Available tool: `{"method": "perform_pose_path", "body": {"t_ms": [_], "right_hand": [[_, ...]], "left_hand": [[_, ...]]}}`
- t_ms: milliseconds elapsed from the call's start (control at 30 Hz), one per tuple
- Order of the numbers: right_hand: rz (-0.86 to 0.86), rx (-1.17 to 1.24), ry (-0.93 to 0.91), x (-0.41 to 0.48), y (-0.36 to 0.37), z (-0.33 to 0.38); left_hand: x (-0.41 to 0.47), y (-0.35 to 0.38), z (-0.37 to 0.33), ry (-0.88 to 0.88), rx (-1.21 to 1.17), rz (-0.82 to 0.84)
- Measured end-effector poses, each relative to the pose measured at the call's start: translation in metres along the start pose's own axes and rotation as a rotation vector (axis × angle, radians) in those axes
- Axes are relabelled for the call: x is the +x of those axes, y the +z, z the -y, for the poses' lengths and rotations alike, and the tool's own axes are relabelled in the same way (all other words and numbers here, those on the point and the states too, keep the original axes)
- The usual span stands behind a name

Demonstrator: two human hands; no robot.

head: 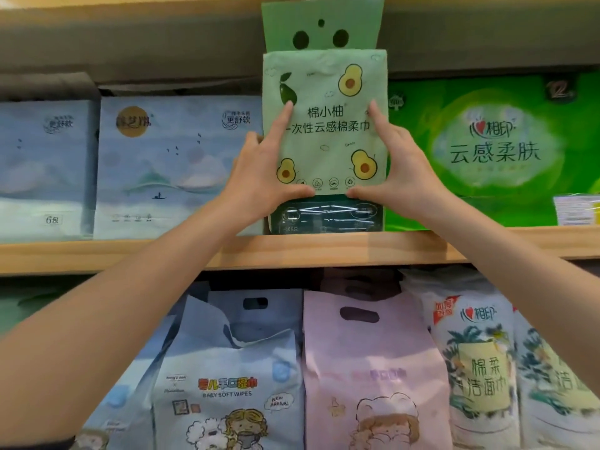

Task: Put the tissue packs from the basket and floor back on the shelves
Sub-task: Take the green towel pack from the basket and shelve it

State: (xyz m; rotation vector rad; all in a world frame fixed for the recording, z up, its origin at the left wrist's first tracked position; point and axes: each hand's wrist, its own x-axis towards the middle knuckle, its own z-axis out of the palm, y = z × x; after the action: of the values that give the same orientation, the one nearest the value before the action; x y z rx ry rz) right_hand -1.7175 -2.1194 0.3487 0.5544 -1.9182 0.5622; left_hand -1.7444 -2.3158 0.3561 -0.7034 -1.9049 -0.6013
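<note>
Green tissue pack [328,125] base hidden, hands [259,177] gripping

"棉小柚 一次性云感棉柔巾" is printed on the green avocado pack [324,121], "心相印 云感柔肤" on the bright green pack [487,147], "BABY SOFT WIPES" and "NEW ARRIVAL" on the blue bag [227,368], "6包" on the pale blue pack [45,164].

A pale wooden shelf board [292,251] runs across the view from left edge to right edge, its front lip lit evenly. Above, near the top edge, a second board [130,14] crosses in blurred tan, with a dark grey-brown band [162,56] under it. Below the wooden board the bay is shadowed at its back [357,280]. Light is soft and diffuse.
</note>
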Motion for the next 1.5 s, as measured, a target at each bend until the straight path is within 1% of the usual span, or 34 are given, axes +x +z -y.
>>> {"method": "perform_pose_path", "body": {"t_ms": [133,400,700,1067,1500], "right_hand": [[0.076,-0.034,0.064,0.009,-0.004,0.000],[0.179,-0.149,0.134,0.025,0.001,-0.003],[0.304,-0.267,0.175,0.044,0.013,-0.015],[0.372,-0.313,0.216,0.053,0.022,-0.021],[0.378,-0.323,0.206,0.051,0.021,-0.020]], "left_hand": [[0.009,0.003,0.003,-0.032,0.003,0.059],[0.028,0.008,0.013,-0.087,0.034,0.162],[0.041,0.022,0.023,-0.151,0.048,0.216],[0.053,0.032,0.030,-0.177,0.085,0.287],[0.052,0.034,0.030,-0.177,0.059,0.297]]}}
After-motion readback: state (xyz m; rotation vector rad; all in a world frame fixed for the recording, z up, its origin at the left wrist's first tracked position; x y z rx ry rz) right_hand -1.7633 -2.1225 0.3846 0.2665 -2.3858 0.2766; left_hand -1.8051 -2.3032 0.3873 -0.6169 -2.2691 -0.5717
